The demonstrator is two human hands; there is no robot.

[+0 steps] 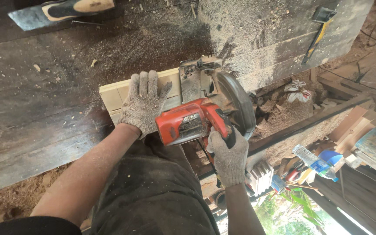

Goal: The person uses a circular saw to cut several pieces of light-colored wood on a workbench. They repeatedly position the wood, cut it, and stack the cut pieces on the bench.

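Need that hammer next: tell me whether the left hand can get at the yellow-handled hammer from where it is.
Probably not without moving: the left hand is pressed flat on the pale board, and the hammer lies far across the bench, beyond the circular saw.

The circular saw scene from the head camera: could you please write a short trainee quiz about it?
1. True or false: the left hand lies flat on the pale wooden block.
2. Which hand holds the handle of the red circular saw?
A. left
B. right
C. both
3. Fill in: the dark workbench is strewn with ____.

Key
1. True.
2. B: the right hand has its grip closed on the handle.
3. Sawdust.
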